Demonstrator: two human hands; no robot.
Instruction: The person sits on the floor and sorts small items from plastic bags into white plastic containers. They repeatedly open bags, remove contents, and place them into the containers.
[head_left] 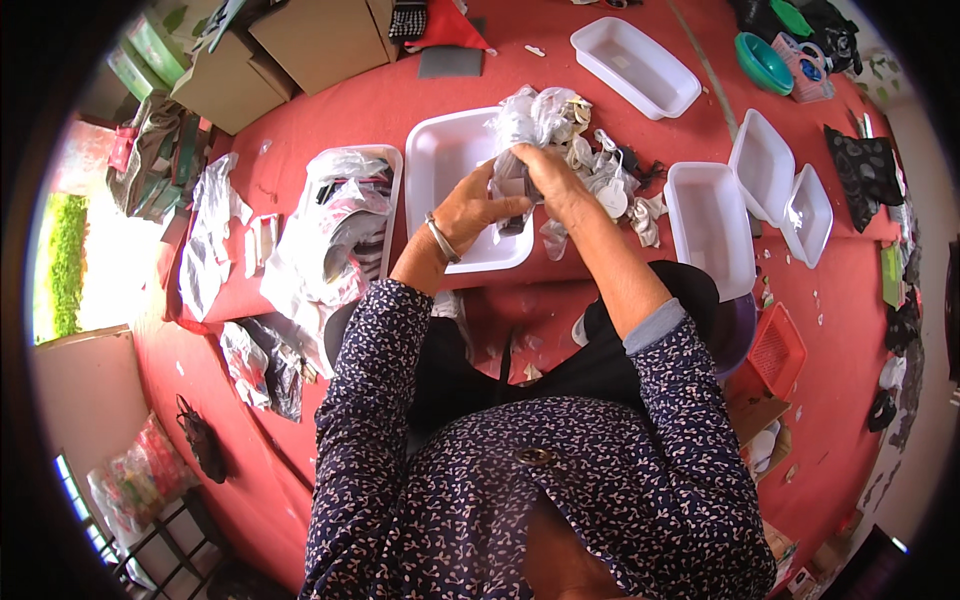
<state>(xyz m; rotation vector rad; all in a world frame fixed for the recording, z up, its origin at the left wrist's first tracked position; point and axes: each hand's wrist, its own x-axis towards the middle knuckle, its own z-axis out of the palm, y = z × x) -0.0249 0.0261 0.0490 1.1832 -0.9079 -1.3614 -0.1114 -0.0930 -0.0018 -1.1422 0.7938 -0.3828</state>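
Both my hands are raised over the right side of a white plastic tub (425, 150). My right hand (550, 178) grips a crumpled clear plastic bag (522, 122), which bunches up beyond the fingers. Bent toward the same spot, my left hand (472, 212) has its thumb and fingers closing around a small pale and dark item below the bag; its kind is hidden. A heap of crumpled whitish pieces (605, 180) lies just right of the tub. On the left stands another white tub (395, 165), filled with dark and striped flat items under clear plastic bags (315, 255).
Several white tubs stand to the right, one of them a tall tub (710, 225), and another at the back (640, 70). A red basket (778, 345) sits by my right knee. Cardboard boxes (320, 45) line the far left. Loose plastic bags (210, 240) lie along the left.
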